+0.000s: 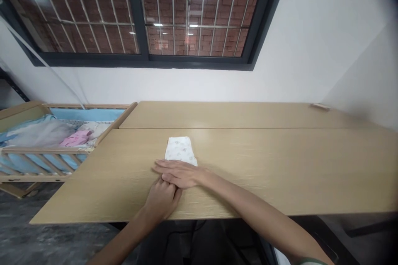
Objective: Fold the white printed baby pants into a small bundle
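Observation:
A small white folded cloth [180, 149] with a faint printed pattern lies flat on the wooden table [264, 165]. Its near end is covered by my right hand [180, 173], which rests with fingers stretched out and pointing left. Just below, closer to the table's front edge, is my left hand [162, 197]. Its fingers are curled in, with the knuckles against the underside of the right hand. Whatever the left fingers may grip is hidden.
To the left stands a wooden crib [46, 151] with blue lining, a pink cloth [76, 138] and pale bedding inside. A small flat object [320, 107] lies at the table's far right. Behind the table is a white wall with a barred window [199, 16].

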`<move>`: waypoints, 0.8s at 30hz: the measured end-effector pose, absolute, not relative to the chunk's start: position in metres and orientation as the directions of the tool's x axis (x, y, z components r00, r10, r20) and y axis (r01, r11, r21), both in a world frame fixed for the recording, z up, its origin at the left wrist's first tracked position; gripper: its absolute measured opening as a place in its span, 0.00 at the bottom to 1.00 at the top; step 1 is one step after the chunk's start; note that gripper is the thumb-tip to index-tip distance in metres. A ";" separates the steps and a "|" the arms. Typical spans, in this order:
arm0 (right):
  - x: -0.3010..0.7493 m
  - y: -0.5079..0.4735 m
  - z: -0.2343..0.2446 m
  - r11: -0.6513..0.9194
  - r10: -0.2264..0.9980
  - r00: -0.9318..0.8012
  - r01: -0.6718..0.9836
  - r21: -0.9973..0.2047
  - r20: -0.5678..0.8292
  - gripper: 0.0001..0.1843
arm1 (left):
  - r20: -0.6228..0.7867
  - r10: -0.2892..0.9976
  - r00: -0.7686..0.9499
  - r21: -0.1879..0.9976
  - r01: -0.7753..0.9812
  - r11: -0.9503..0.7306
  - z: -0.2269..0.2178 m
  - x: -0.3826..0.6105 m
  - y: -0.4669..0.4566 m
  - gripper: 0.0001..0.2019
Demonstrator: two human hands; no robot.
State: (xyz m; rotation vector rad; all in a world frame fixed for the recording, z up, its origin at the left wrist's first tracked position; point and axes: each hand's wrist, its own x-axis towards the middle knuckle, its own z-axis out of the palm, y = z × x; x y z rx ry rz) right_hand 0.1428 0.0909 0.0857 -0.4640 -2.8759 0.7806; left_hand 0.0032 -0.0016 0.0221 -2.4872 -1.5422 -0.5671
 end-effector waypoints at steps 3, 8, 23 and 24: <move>0.142 0.104 0.070 0.785 0.393 -0.919 0.352 -0.510 -0.029 0.32 | 0.472 0.792 0.387 0.062 0.882 -0.467 0.017 0.001 0.002 0.17; 0.142 0.143 0.055 0.791 0.477 -0.879 0.439 -0.426 -0.019 0.32 | 0.488 0.802 0.345 0.033 0.911 -0.412 0.008 0.003 0.004 0.21; 0.146 0.236 0.042 0.739 0.648 -0.761 0.619 -0.264 0.027 0.37 | 0.488 0.813 0.319 0.007 0.929 -0.369 0.003 0.005 0.003 0.22; 0.145 0.236 0.042 0.734 0.655 -0.755 0.626 -0.265 0.032 0.37 | 0.483 0.816 0.318 0.012 0.929 -0.370 0.003 0.005 0.003 0.22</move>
